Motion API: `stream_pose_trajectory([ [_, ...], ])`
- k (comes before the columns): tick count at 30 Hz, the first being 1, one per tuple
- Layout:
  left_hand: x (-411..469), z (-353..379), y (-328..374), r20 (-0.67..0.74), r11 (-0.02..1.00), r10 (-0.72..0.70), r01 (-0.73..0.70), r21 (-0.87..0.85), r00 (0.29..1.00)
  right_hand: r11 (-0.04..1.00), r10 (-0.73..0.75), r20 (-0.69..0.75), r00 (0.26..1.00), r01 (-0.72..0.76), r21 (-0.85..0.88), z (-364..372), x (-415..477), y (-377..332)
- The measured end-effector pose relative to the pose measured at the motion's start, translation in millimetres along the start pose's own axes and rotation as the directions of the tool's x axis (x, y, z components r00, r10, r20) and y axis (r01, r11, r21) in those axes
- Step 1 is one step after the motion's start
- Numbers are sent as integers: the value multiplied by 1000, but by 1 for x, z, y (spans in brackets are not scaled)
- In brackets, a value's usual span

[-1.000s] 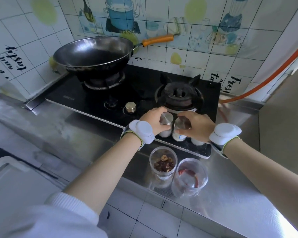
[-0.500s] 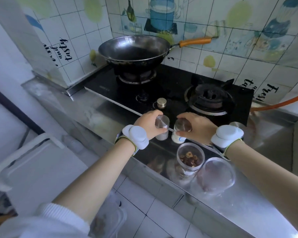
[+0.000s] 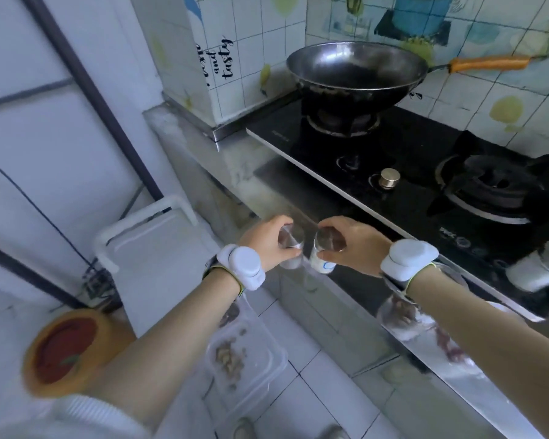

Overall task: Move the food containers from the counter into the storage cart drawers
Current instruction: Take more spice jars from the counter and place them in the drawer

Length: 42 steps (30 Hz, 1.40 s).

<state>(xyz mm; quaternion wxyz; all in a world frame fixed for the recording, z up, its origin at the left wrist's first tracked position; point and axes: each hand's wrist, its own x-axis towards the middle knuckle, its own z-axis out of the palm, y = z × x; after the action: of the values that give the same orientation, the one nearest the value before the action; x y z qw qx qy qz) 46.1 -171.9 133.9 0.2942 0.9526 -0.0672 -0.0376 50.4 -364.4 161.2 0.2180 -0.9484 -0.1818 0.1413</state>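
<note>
My left hand (image 3: 267,240) grips a small white jar with a steel lid (image 3: 290,245). My right hand (image 3: 352,245) grips a second small white jar with a steel lid (image 3: 325,251). Both jars hang side by side in the air, off the counter's front edge. A third small jar (image 3: 539,269) stays on the stove's front right corner. Two clear jars (image 3: 400,315) with dried food stand on the steel counter (image 3: 298,198), partly hidden by my right forearm. The white storage cart (image 3: 159,248) stands below left. A clear drawer bin (image 3: 244,356) with food bits lies under my left arm.
A black wok (image 3: 355,74) with an orange handle sits on the left burner of the black gas stove (image 3: 425,160). A brass knob (image 3: 390,178) sits on the stove front. An orange round container (image 3: 64,350) is at lower left. Tiled wall stands behind, white tile floor below.
Both hands lifted the two small jars off the stove's front edge and carried them left, away from the counter. My view swung left, bringing the cart and floor into sight.
</note>
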Motion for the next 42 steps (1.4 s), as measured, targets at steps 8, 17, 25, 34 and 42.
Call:
stream_pose_trajectory([
  [8, -54, -6, -68, 14, 978, -198, 198, -58, 980, 997, -72, 151, 986, 65, 51, 59, 24, -46],
  [17, -116, 6, -140, 84, 920, -386, 390, -43, 919, 994, -104, 350, 931, 86, 66, 123, 38, -83],
  [25, -153, 34, -184, 159, 863, -493, 504, -34, 855, 995, -96, 439, 894, 93, 28, 174, 45, -94],
  [34, -162, 64, -208, 185, 850, -522, 526, 32, 833, 996, -86, 466, 881, 68, 55, 213, 48, -83],
  [42, -161, 85, -230, 187, 839, -531, 482, 252, 827, 996, -60, 506, 860, 15, 92, 230, 49, -79],
])
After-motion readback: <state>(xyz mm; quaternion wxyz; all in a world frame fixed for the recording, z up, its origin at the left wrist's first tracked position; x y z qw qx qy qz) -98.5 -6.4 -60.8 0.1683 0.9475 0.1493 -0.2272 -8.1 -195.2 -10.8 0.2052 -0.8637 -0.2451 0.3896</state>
